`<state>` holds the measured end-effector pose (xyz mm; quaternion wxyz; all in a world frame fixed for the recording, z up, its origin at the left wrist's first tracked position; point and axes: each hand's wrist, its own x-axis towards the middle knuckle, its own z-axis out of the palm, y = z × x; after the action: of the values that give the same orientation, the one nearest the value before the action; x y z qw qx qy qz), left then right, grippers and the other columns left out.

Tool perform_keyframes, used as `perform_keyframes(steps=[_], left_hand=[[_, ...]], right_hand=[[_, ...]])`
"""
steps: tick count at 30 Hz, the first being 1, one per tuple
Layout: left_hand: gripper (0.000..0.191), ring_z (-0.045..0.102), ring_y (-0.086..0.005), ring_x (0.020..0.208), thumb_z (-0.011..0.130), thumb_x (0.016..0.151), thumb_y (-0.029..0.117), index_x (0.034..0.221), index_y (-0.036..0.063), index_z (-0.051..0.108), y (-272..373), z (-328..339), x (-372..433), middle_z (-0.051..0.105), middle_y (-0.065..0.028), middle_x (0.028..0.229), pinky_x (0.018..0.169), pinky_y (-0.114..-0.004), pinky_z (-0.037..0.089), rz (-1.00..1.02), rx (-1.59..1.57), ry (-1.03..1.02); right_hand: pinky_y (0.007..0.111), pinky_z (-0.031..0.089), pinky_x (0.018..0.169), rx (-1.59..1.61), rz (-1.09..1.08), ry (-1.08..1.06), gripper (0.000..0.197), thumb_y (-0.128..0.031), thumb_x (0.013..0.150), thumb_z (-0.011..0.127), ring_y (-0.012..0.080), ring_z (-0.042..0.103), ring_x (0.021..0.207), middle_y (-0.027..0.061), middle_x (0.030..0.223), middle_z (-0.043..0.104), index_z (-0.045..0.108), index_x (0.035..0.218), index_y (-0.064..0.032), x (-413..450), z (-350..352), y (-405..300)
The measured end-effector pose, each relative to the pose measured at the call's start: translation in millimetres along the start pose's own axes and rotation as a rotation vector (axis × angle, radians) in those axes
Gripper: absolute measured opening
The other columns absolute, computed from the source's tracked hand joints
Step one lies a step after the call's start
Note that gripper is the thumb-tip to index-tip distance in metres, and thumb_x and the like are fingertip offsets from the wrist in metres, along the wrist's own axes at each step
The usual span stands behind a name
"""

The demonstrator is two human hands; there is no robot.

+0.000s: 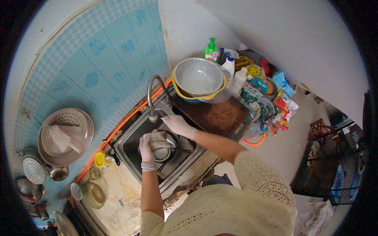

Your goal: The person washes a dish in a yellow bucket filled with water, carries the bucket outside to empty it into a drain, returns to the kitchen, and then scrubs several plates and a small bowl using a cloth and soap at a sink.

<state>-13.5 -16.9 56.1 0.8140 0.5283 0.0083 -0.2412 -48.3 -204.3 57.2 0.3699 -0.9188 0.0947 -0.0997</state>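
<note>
My left hand (146, 147), in a thin pale glove, grips a grey-brown folded cloth (158, 140) over the sink. Just below the cloth, a white bowl with a dark rim (162, 154) sits among other dishes in the steel sink (131, 153). My right hand (178, 126), also gloved, reaches across the sink's far side, with its fingertips close to the head of the curved faucet (153, 115). Whether those fingers touch or hold anything is hard to make out. The lower dishes are partly hidden by my left hand and the cloth.
Beyond the sink, nested basins (200, 78) stand by a brown board (223, 115). Bottles and packets (254, 88) crowd the right corner. Colanders (65, 135) hang on the tiled wall at left. A glass bowl (94, 194) and a yellow-lidded container (100, 160) are on the left counter.
</note>
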Motion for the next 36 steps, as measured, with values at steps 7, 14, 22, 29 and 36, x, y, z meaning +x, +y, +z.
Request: perform_keyframes(steps=[7,14,22,29,36], left_hand=[[0.025,0.057,-0.0206,0.085,0.056,0.080,0.033,0.090,0.0099,0.056,-14.6,-23.8,-3.8,0.059,-0.0049,0.089,0.078,-0.036,0.046,-0.219,-0.477,0.116],[0.031,0.058,-0.0195,0.078,0.053,0.084,0.036,0.093,0.0074,0.059,-7.7,6.0,-10.3,0.061,-0.0061,0.085,0.071,-0.034,0.047,-0.144,-0.504,0.132],[0.020,0.059,-0.0211,0.079,0.056,0.083,0.028,0.088,0.0088,0.058,-30.0,49.6,-8.3,0.062,-0.0060,0.086,0.073,-0.035,0.048,-0.126,-0.615,0.175],[0.021,0.058,-0.0222,0.083,0.054,0.085,0.027,0.094,0.0079,0.056,-43.6,76.5,-7.0,0.061,-0.0080,0.088,0.074,-0.036,0.048,-0.136,-0.585,0.063],[0.036,0.057,-0.0215,0.089,0.054,0.084,0.024,0.114,0.0041,0.051,-14.1,146.1,-21.4,0.058,-0.0100,0.098,0.078,-0.037,0.047,0.016,-0.468,0.004]], right_hand=[[0.027,0.039,0.052,0.845,0.710,0.907,0.041,-0.042,0.084,0.055,0.0137,0.045,0.055,0.0000,0.060,0.048,0.056,0.069,-0.0029,-84.6,-118.3,102.8],[0.025,0.046,0.060,1.003,0.741,0.299,0.049,-0.039,0.084,0.057,0.0109,0.054,0.071,0.0038,0.085,0.058,0.046,0.116,-0.0047,-55.4,-203.9,167.4],[0.023,0.046,0.051,0.978,0.541,0.299,0.034,-0.032,0.086,0.055,0.0121,0.056,0.059,0.0045,0.074,0.060,0.057,0.096,0.0009,5.8,-230.6,131.6],[0.030,0.049,0.051,0.483,0.709,-0.013,0.045,-0.039,0.087,0.048,0.0227,0.060,0.055,0.0133,0.073,0.064,0.062,0.084,0.0037,20.2,-253.3,154.8],[0.032,0.049,0.059,-0.386,-0.048,0.115,0.033,-0.033,0.087,0.050,0.0285,0.060,0.071,0.0169,0.079,0.062,0.058,0.099,-0.0038,-22.5,-233.7,106.0]])
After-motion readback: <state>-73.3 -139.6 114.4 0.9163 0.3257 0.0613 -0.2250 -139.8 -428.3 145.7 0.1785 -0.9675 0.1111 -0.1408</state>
